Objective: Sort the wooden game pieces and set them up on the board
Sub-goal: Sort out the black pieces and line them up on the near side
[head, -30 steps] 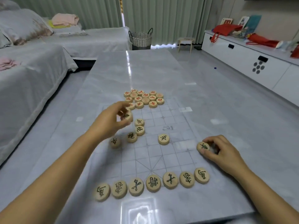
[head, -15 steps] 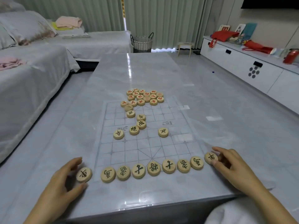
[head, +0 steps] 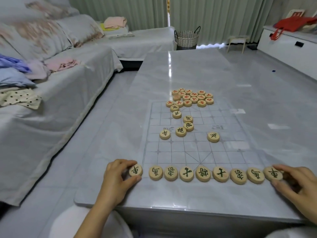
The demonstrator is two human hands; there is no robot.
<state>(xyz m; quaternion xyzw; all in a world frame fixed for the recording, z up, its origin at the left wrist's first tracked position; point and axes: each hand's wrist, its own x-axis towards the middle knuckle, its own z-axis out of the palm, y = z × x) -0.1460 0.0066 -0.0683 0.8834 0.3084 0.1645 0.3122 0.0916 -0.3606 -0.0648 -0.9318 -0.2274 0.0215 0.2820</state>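
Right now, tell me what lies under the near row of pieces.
The near row sits on the clear gridded board over the grey table; markings directly beneath each piece are covered.

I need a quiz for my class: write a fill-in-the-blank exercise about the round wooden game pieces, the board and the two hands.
1. The near row of round wooden pieces with dark characters holds ___ pieces.
2. The left hand pinches that row's ___ piece.
3. The right hand grips that row's ___ piece.
4. The cluster of round wooden pieces at the far edge of the translucent gridded board bears ___ characters.
Missing words: nine; leftmost; rightmost; red.
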